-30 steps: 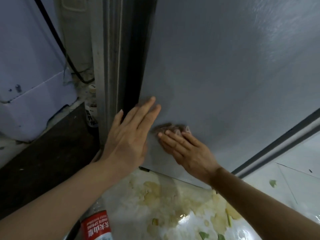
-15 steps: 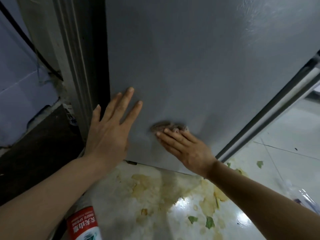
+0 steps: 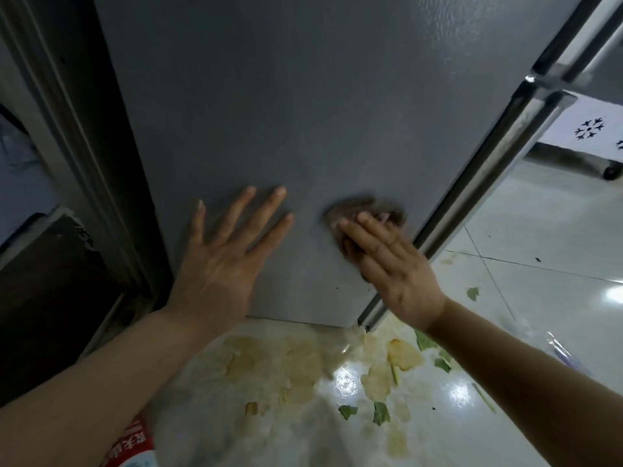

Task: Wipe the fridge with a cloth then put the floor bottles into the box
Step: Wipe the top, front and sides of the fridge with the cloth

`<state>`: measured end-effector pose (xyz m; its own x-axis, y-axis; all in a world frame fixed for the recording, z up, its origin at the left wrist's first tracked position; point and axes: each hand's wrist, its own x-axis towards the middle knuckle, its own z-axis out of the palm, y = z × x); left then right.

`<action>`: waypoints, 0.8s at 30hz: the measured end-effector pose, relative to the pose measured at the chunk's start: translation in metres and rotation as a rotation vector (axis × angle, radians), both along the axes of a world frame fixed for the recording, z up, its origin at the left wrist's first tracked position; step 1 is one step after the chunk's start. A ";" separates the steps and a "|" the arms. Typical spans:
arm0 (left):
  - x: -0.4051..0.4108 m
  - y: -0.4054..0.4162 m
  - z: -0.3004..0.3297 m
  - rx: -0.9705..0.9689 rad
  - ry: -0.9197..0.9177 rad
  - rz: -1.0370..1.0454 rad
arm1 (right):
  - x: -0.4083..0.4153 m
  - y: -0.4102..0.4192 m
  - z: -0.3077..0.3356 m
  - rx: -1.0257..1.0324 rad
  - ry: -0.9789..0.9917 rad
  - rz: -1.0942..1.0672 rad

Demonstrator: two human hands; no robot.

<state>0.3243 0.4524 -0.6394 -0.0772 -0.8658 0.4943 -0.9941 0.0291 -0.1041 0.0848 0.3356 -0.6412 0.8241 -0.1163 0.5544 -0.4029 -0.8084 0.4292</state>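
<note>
Low on the grey fridge [image 3: 303, 112] panel, a brown cloth [image 3: 365, 214] is pressed flat under the straight fingers of the right hand [image 3: 394, 267] while the left hand [image 3: 222, 264] is spread wide against the panel beside it, and footing could be lost on the wet, stained floor [image 3: 303, 382] where a red-labelled bottle [image 3: 131, 449] lies underfoot.

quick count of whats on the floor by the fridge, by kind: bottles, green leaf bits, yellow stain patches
bottles: 2, a red-label bottle at the bottom edge and a clear bottle at right, blurred
green leaf bits: about 5, e.g.
yellow stain patch: 1 spread-out patch
total: about 8
</note>
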 end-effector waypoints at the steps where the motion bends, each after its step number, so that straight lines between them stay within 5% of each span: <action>1: 0.003 -0.001 -0.001 -0.006 -0.021 0.003 | -0.006 0.000 -0.014 0.008 0.099 0.000; 6: 0.004 -0.001 -0.001 0.014 -0.062 0.017 | -0.018 0.005 -0.023 -0.078 0.400 -0.037; 12: -0.012 0.000 0.001 0.001 -0.015 0.051 | -0.039 0.004 0.062 -0.256 -0.053 -0.191; 16: -0.021 -0.003 -0.009 -0.056 -0.089 -0.038 | -0.039 -0.001 0.087 -0.243 -0.181 -0.224; 20: -0.029 -0.010 -0.022 -0.036 -0.084 -0.028 | -0.033 -0.006 0.049 -0.192 -0.284 -0.173; 24: -0.026 -0.015 -0.032 -0.011 -0.073 -0.019 | -0.043 -0.005 -0.029 -0.113 -0.053 -0.163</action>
